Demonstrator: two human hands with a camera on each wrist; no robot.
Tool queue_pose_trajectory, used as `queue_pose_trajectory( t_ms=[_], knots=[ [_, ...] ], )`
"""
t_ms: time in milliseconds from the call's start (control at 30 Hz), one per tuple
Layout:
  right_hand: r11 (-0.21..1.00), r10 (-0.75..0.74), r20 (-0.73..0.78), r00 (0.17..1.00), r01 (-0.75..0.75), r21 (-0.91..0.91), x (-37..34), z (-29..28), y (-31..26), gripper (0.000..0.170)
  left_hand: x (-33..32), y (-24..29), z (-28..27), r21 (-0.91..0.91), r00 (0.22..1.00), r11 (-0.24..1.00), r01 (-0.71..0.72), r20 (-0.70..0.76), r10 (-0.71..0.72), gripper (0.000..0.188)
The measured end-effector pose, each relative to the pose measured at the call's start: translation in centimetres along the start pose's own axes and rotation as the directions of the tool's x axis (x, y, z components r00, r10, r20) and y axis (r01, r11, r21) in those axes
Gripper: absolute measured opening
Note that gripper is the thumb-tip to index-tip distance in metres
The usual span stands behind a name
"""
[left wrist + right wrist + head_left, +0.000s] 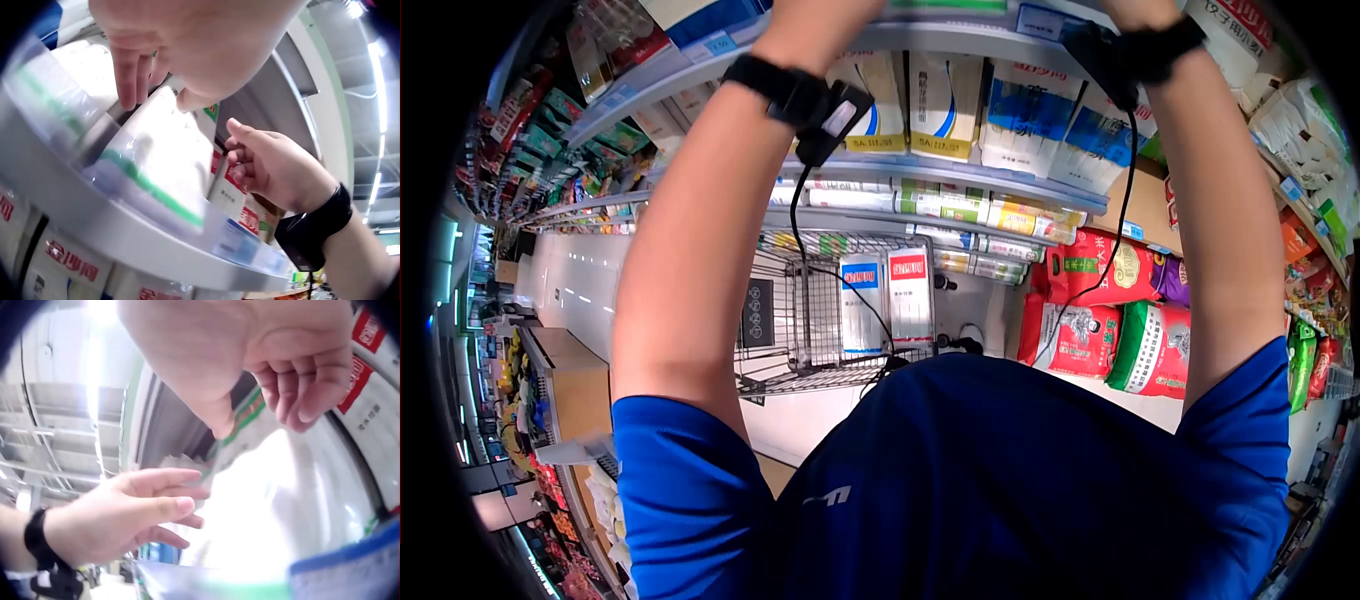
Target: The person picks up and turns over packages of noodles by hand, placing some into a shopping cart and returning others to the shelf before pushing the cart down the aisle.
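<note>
In the left wrist view a white plastic-wrapped pack [164, 134] with a green band stands on a high shelf, bleached by glare. My left hand [194, 47] is over its top, thumb at one edge and fingers pointing down beside it, near a neighbouring white pack [87, 69]. My right hand [275, 162] is off the pack's other side with fingers loosely bent. From the right wrist, my right hand [250, 356] hangs over the white pack [269, 481], its thumb near the green edge. Both hands are partly cut off in the head view.
A shopping cart [800, 350] below holds two white packs [862, 305] with blue and red labels. Lower shelves carry flour-like bags [945, 105] and wrapped rolls [950, 203]. Red and green rice sacks [1090, 335] are stacked at right. A price-label rail [125, 231] edges the shelf.
</note>
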State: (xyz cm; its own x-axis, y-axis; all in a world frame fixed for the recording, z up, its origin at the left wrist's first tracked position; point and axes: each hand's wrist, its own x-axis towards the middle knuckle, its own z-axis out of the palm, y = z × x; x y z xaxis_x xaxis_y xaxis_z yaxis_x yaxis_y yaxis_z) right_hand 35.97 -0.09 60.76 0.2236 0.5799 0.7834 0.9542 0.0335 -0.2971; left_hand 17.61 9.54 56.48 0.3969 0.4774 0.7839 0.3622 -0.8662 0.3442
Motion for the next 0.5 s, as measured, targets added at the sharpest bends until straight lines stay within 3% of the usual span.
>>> queue_pose_trajectory(
  t_ms=[33, 67, 100, 133, 167, 233, 267, 300, 333, 367, 433, 467, 500],
  knots=[
    [0.952, 0.026, 0.004, 1.0, -0.026, 0.304, -2.1, -0.4, -1.0, 0.03, -2.2, 0.3, -1.0, -0.182, 0.998, 0.982, 0.046, -0.03, -0.052, 0.038],
    [0.877, 0.0, -0.005, 1.0, 0.002, 0.48, -5.0, -1.3, -2.8, 0.027, -3.9, 0.3, -1.5, -0.359, 0.993, 0.93, 0.079, -0.058, -0.107, 0.039],
    [0.759, 0.067, 0.13, 0.989, -0.135, 0.636, -7.0, -1.3, -2.8, 0.028, -6.1, -1.3, -1.8, -0.545, 0.99, 0.828, 0.136, 0.05, -0.129, 0.026],
    [0.75, 0.052, 0.208, 0.977, -0.175, 0.638, -9.6, -1.0, -2.2, 0.026, -8.7, -3.5, -3.4, -0.406, 0.984, 0.898, 0.173, 0.114, -0.138, 0.028],
    [0.741, 0.031, 0.276, 0.961, -0.208, 0.639, -12.1, -0.2, -1.8, 0.024, -11.5, -3.1, -4.4, -0.564, 0.945, 0.76, 0.323, 0.151, -0.289, 0.029],
    [0.588, 0.174, 0.5, 0.848, -0.497, 0.638, -17.9, 2.4, -3.0, 0.014, -17.7, -5.9, -5.8, -0.506, 0.826, 0.659, 0.556, 0.252, -0.504, 0.027],
    [0.489, 0.179, 0.59, 0.787, -0.592, 0.641, -21.4, 5.0, -2.7, 0.014, -21.1, -7.8, -6.2, -0.471, 0.742, 0.58, 0.664, 0.326, -0.585, 0.026],
    [0.382, 0.173, 0.676, 0.716, -0.681, 0.624, -25.0, 7.6, -2.3, 0.014, -25.2, -10.0, -6.4, -0.45, 0.673, 0.513, 0.731, 0.351, -0.651, 0.024],
    [0.338, 0.195, 0.828, 0.526, -0.829, 0.446, -27.7, 9.5, -2.7, 0.014, -28.4, -10.8, -6.7, -0.435, 0.556, 0.389, 0.812, 0.374, -0.742, 0.018],
    [0.291, 0.204, 0.93, 0.307, -0.926, 0.242, -30.3, 11.7, -3.2, 0.014, -32.5, -12.7, -7.2, -0.34, 0.488, 0.365, 0.867, 0.433, -0.758, 0.017],
    [0.064, 0.208, 0.973, 0.097, -0.994, 0.085, -36.7, 16.5, -4.0, 0.019, -39.9, -14.6, -7.3, -0.243, 0.302, 0.206, 0.948, 0.481, -0.823, 0.017],
    [0.064, 0.207, 0.975, 0.085, -0.995, 0.073, -38.9, 18.3, -4.7, 0.019, -43.8, -16.4, -7.3, -0.135, 0.137, 0.076, 0.988, 0.535, -0.833, 0.019],
    [0.013, 0.205, 0.979, 0.007, -1.0, 0.004, -40.7, 19.9, -5.4, 0.022, -46.6, -17.1, -7.2, -0.124, 0.048, -0.023, 0.992, 0.537, -0.843, 0.022]
  ],
)
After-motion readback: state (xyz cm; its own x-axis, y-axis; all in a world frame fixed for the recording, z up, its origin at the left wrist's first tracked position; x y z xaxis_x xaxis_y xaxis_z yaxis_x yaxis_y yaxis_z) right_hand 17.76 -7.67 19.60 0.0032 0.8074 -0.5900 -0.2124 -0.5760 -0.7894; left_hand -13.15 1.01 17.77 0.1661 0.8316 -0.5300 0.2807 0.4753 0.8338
